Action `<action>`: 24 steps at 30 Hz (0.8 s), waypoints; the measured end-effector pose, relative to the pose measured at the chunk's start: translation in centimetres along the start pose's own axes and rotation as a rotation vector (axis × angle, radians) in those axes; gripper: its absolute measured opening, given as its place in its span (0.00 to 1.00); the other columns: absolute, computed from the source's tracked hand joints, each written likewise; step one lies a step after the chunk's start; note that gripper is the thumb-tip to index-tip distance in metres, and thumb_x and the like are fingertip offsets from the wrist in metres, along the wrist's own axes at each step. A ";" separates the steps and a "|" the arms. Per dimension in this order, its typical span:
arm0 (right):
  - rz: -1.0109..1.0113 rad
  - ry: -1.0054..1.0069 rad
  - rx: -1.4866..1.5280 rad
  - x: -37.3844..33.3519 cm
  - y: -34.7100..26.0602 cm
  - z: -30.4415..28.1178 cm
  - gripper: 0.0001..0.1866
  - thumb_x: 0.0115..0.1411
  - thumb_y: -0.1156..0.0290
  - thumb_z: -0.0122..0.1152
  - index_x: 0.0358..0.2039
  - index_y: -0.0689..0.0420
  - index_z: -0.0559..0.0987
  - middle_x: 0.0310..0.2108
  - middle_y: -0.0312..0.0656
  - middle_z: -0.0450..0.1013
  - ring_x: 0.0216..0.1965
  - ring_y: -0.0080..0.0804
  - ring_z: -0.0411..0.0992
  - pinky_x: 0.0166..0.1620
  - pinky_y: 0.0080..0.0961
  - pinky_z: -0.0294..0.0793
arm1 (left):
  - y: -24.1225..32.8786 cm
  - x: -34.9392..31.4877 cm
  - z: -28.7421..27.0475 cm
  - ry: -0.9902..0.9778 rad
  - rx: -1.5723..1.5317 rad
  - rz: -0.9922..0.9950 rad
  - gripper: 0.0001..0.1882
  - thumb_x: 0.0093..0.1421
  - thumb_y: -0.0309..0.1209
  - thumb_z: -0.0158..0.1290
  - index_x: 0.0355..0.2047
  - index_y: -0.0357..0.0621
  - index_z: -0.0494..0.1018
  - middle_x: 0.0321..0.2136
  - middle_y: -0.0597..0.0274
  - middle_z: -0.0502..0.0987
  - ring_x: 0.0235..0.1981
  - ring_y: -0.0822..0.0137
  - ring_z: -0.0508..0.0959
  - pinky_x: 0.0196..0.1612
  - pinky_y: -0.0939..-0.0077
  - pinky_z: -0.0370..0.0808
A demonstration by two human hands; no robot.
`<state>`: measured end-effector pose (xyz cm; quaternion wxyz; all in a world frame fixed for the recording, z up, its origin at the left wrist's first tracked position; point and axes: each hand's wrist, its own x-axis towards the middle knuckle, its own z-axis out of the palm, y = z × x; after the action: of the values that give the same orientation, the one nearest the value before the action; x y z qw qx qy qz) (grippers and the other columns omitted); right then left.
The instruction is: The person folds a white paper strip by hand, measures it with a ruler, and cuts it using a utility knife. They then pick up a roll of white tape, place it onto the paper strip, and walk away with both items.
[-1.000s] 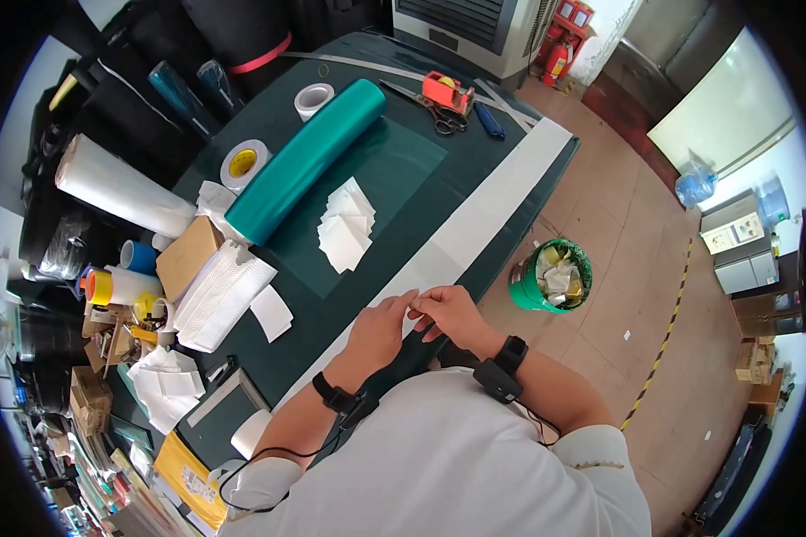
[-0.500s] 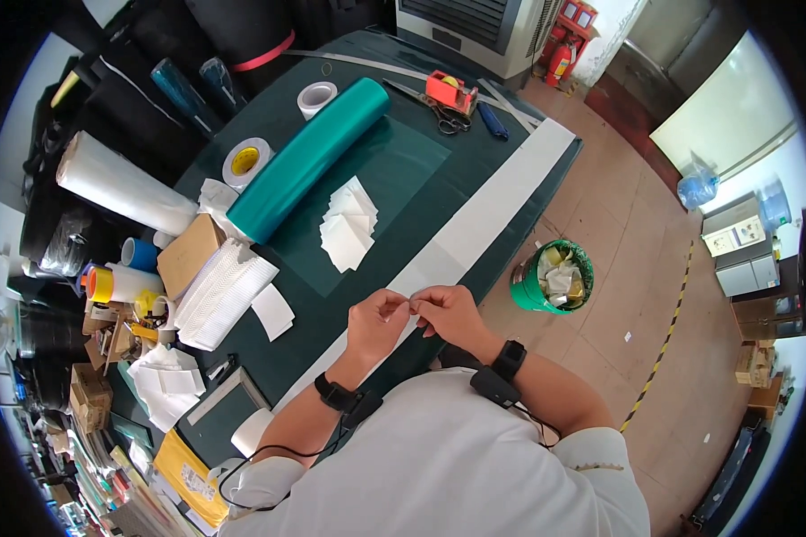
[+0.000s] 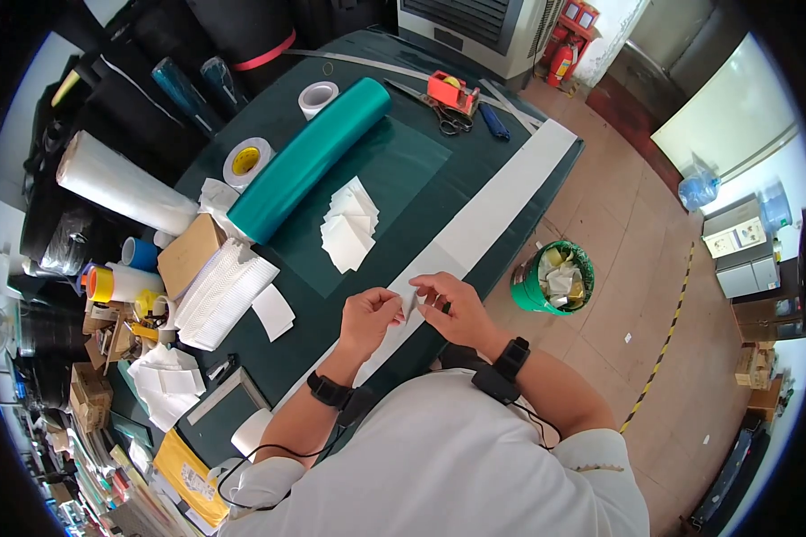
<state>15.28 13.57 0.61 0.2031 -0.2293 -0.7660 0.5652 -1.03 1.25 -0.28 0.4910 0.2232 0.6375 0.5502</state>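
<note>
Both my hands are raised over the long white strip [image 3: 501,201] that runs along the table's near right edge. My left hand [image 3: 368,320] is closed in a pinch. At its fingertips is a small, thin, pale piece [image 3: 409,302], too small to name. Just to the right, my right hand [image 3: 458,309] has its thumb and index finger apart, curved around the far side of that piece; contact with it is unclear. Beyond my hands lies a loose pile of white paper-like pieces [image 3: 348,224] on a sheet of green film [image 3: 403,166].
A green film roll [image 3: 312,159] lies behind the pile, near two tape rolls [image 3: 246,161]. Scissors [image 3: 448,119], a red tape dispenser [image 3: 452,90] and a blue-handled tool [image 3: 493,123] sit at the far end. A green waste bin [image 3: 527,291] stands on the floor at right.
My fingertips, pressed together before, have drawn apart. The right thumb and index finger have spread, and a thin pale piece now shows between the hands.
</note>
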 end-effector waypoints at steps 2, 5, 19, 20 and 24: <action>-0.041 -0.026 -0.025 0.1 -0.2 -0.5 0.17 0.57 0.76 0.63 0.48 0.57 0.79 0.38 0.39 0.74 0.37 0.26 0.73 0.38 0.21 0.75 | 0.2 0.0 -0.1 -0.021 -0.011 -0.009 0.07 0.64 0.27 0.55 0.34 0.34 0.78 0.25 0.61 0.79 0.28 0.73 0.79 0.35 0.78 0.78; -0.207 -0.120 -0.084 0.2 -0.2 -1.0 0.16 0.53 0.77 0.65 0.44 0.57 0.81 0.39 0.41 0.73 0.38 0.33 0.73 0.40 0.25 0.75 | 0.6 -0.1 -0.2 -0.020 -0.083 -0.059 0.07 0.62 0.26 0.56 0.32 0.32 0.78 0.24 0.61 0.79 0.25 0.74 0.78 0.32 0.81 0.76; -0.609 -0.093 -0.440 1.3 -2.5 -3.0 0.08 0.50 0.77 0.69 0.33 0.55 0.83 0.38 0.38 0.75 0.37 0.37 0.74 0.37 0.30 0.76 | -2.9 3.6 -4.4 0.087 -0.022 -0.101 0.07 0.63 0.26 0.55 0.32 0.35 0.78 0.24 0.64 0.78 0.24 0.73 0.77 0.30 0.79 0.75; -0.621 -0.044 -0.433 1.2 -3.0 -3.3 0.08 0.51 0.77 0.69 0.33 0.55 0.84 0.38 0.39 0.76 0.36 0.36 0.74 0.36 0.29 0.75 | -3.5 4.6 -5.5 0.178 -0.124 -0.093 0.07 0.62 0.26 0.55 0.30 0.35 0.79 0.23 0.64 0.78 0.24 0.74 0.77 0.28 0.80 0.75; -0.438 0.142 -0.253 -0.1 -3.1 -4.1 0.06 0.54 0.77 0.68 0.34 0.56 0.84 0.34 0.38 0.77 0.31 0.31 0.74 0.35 0.24 0.74 | -3.8 9.2 -10.1 0.394 -0.024 -0.015 0.08 0.63 0.29 0.55 0.31 0.37 0.79 0.24 0.63 0.79 0.25 0.72 0.79 0.29 0.79 0.76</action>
<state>17.29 15.93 4.72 0.3438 -0.1206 -0.8457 0.3899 -12.71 2.80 -8.20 0.3633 0.1008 0.7164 0.5871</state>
